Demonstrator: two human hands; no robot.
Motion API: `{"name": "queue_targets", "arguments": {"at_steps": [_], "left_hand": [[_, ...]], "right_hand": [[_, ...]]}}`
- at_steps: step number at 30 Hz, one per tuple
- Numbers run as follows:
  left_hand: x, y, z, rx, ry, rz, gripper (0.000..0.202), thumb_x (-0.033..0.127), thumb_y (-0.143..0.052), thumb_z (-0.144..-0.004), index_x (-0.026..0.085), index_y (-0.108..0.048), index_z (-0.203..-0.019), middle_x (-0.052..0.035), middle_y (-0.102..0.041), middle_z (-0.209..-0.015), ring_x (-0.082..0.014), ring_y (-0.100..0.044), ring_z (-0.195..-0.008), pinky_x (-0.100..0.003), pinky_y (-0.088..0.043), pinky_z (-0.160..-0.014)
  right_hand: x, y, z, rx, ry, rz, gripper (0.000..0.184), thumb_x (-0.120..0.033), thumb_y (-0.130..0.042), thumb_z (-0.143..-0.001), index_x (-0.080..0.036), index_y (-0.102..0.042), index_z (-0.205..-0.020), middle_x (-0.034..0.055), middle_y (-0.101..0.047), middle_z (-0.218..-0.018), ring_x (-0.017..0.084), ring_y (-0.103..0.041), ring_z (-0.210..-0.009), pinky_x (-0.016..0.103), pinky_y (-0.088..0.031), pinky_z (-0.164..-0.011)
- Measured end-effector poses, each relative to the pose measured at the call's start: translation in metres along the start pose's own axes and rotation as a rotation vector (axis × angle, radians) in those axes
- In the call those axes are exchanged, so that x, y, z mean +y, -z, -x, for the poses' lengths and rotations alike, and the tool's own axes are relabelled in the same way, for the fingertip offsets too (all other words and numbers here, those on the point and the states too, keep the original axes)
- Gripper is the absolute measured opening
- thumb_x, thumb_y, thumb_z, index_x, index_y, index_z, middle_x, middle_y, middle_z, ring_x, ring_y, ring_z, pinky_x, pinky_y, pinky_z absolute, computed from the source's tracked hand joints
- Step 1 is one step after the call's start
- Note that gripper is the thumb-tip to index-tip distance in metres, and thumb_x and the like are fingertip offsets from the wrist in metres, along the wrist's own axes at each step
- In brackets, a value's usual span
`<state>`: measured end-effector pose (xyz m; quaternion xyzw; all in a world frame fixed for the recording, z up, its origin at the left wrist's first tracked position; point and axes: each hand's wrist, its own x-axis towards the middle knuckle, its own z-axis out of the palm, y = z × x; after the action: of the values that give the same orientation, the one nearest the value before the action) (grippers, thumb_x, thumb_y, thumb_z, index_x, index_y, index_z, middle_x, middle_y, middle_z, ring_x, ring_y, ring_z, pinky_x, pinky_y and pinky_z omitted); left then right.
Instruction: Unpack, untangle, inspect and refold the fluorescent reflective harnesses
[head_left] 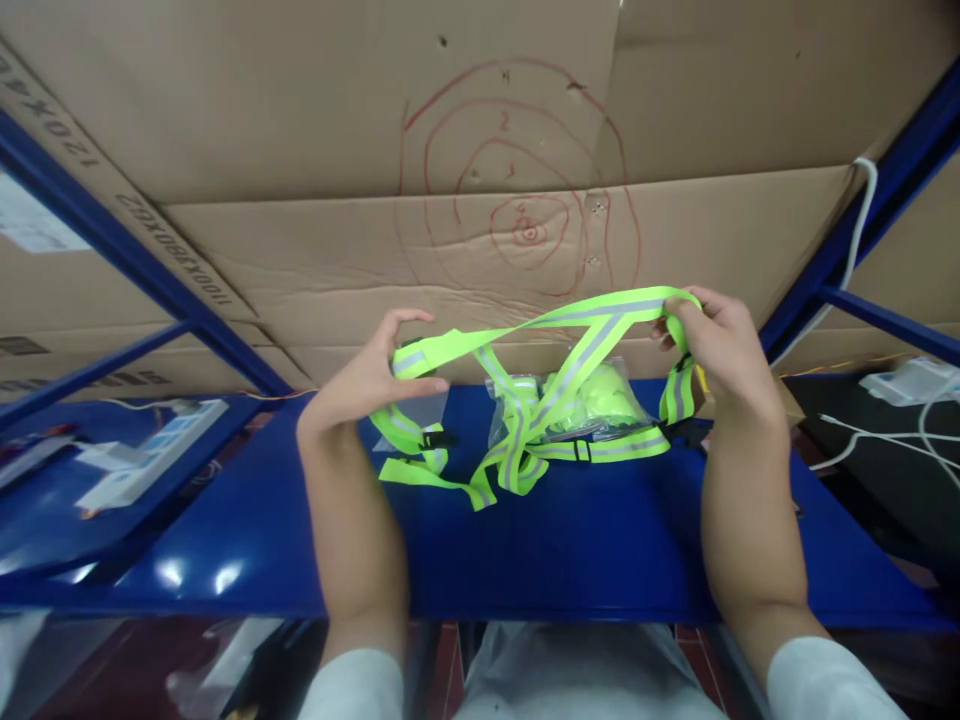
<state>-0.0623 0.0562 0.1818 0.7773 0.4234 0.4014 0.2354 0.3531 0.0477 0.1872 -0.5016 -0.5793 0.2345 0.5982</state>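
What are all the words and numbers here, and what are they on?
"2": red hand-drawn rings on the brown cardboard wall; other red marks unclear.
"120X4": slanting dark print on the cardboard at left; ending unclear.
"1100X": farther down that strip; remaining digits unclear.
Too blurred: white paper sheet and dark lower-left lettering.
Neon-yellow harness of grey-striped straps: none readable.

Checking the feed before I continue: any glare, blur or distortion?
Head view: two glare spots on the blue table at left; highlights on the plastic bag beyond the neon straps; power strip at left soft; blue posts splay outward, possibly wide-angle distortion.
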Motion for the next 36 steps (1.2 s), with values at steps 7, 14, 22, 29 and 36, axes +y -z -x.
{"name": "queue_targets", "arguments": {"at_steps": [7,14,22,29,36], "left_hand": [[-0.003,0.002,0.001,-0.108,-0.01,-0.132,0.035,0.04,-0.078,-0.08,0.018,-0.067,-0.105,-0.0038,-0.07,-0.103,-0.0185,-0.064,-0.095,-0.026,-0.05,-0.084],[-0.016,-0.003,-0.005,-0.255,0.091,0.164,0.037,0.051,-0.073,-0.091,0.016,-0.075,-0.106,-0.0115,-0.08,-0.104,-0.0203,-0.074,-0.087,-0.031,-0.059,-0.08],[-0.05,0.0,-0.013,-0.332,0.278,0.016,0.047,0.06,-0.072,-0.086,0.016,-0.077,-0.102,-0.012,-0.08,-0.103,-0.0251,-0.074,-0.096,-0.035,-0.059,-0.087],[-0.069,0.015,-0.008,-0.302,0.344,-0.207,0.048,0.06,-0.065,-0.083,0.018,-0.077,-0.102,-0.0057,-0.076,-0.098,-0.0221,-0.066,-0.09,-0.028,-0.05,-0.08],[-0.085,0.007,-0.018,0.024,0.402,-0.364,0.014,0.031,-0.061,-0.072,0.021,-0.065,-0.081,-0.0032,-0.063,-0.074,-0.0235,-0.057,-0.079,-0.032,-0.045,-0.078]], "right_hand": [[-0.003,0.004,0.0,0.03,-0.062,-0.1,0.015,-0.015,-0.06,-0.08,-0.016,-0.064,-0.065,0.0022,-0.064,-0.058,0.009,-0.053,-0.046,0.021,-0.04,-0.044],[0.007,0.018,-0.007,0.131,-0.047,-0.153,0.01,-0.016,-0.065,-0.076,-0.014,-0.067,-0.067,-0.0001,-0.057,-0.051,0.01,-0.052,-0.043,0.02,-0.038,-0.041],[0.011,0.028,-0.015,0.263,-0.055,-0.236,0.015,-0.01,-0.061,-0.075,-0.016,-0.062,-0.062,-0.0026,-0.051,-0.048,0.01,-0.048,-0.037,0.021,-0.034,-0.035],[0.014,0.034,-0.019,0.378,-0.076,-0.263,0.022,-0.005,-0.059,-0.077,-0.017,-0.056,-0.059,-0.0042,-0.048,-0.05,0.009,-0.047,-0.037,0.02,-0.034,-0.033],[0.012,0.02,-0.019,0.343,-0.099,-0.213,0.025,-0.005,-0.061,-0.08,-0.017,-0.06,-0.058,-0.0034,-0.047,-0.047,0.01,-0.047,-0.037,0.022,-0.031,-0.033]]}}
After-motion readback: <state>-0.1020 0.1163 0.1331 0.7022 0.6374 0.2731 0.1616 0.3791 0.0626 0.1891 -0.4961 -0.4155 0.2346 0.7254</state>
